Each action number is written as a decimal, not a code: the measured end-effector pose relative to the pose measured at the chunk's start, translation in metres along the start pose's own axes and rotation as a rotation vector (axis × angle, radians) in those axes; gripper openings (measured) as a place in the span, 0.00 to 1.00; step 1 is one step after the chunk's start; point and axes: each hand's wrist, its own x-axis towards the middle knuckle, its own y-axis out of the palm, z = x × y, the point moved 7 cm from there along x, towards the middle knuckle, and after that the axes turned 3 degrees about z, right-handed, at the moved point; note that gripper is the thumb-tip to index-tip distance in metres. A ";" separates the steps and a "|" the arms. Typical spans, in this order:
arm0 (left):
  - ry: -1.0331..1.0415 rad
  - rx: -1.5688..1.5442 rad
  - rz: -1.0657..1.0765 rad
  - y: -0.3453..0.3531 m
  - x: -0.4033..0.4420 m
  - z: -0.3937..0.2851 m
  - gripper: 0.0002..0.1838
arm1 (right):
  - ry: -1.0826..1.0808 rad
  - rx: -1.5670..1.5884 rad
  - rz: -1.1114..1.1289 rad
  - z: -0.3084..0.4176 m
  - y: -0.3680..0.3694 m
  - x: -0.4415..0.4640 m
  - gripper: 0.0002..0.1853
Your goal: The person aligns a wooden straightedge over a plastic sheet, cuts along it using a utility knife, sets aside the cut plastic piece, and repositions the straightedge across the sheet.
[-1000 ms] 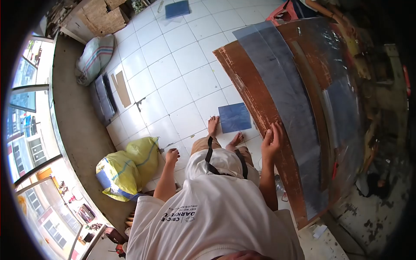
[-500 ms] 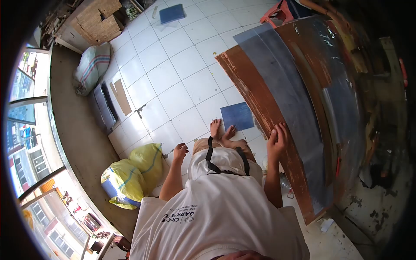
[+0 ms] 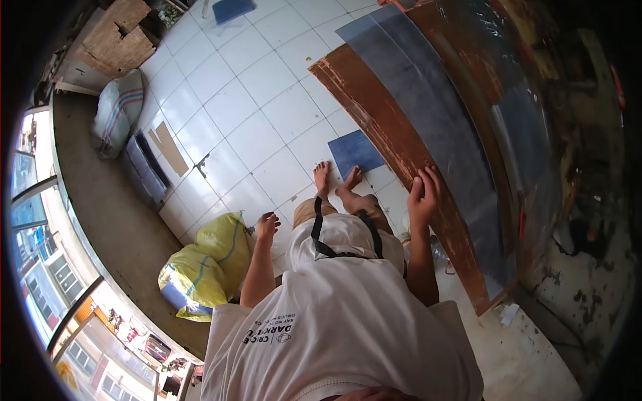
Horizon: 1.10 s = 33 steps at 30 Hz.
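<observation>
Tiled floor (image 3: 260, 144), two bare feet (image 3: 322, 172), left hand (image 3: 268, 224) half-open, right hand (image 3: 424, 191) half-open touching one brown table (image 3: 372, 110)

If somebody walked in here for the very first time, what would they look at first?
Probably the big brown table on the right, with a long grey-blue sheet running along it and the right hand at its edge. Next, the bulging bright yellow sacking on the left, below the pale sack with stripes. Then the dark blue square on the white tiles, by the bare feet.
</observation>
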 end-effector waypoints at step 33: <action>0.028 -0.110 -0.043 0.022 -0.020 -0.001 0.22 | -0.018 0.007 0.069 0.004 0.002 0.003 0.10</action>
